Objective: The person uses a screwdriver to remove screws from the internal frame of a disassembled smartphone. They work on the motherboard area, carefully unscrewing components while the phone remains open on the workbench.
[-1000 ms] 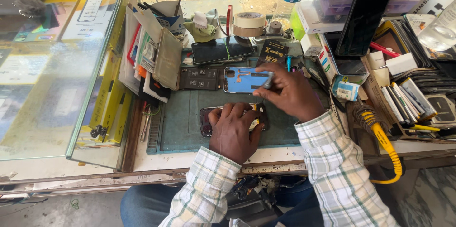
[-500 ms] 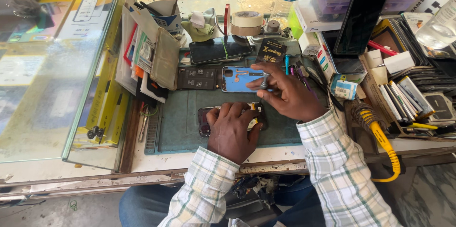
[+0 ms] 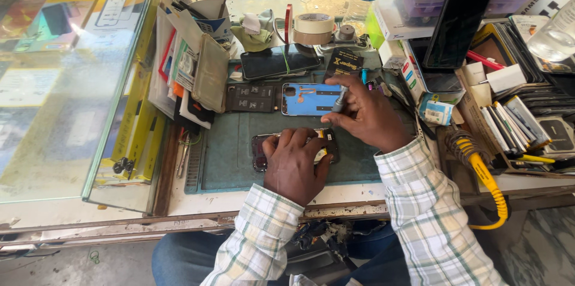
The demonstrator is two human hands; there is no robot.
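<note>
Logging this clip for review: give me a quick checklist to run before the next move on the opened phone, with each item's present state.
1. Left hand pins the opened phone flat on the green mat: ok.
2. Right hand grips the grey tool: ok.
3. Tool tip on a screw: cannot tell, too small.
4. Blue back cover set apart from the phone: ok.
5. Loose screws accounted for: cannot tell.

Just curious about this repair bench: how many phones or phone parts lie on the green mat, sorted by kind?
Opened phone under left hand: 1
Blue back cover: 1
Dark phone body: 1
Black-screen phone: 1
Total: 4
</note>
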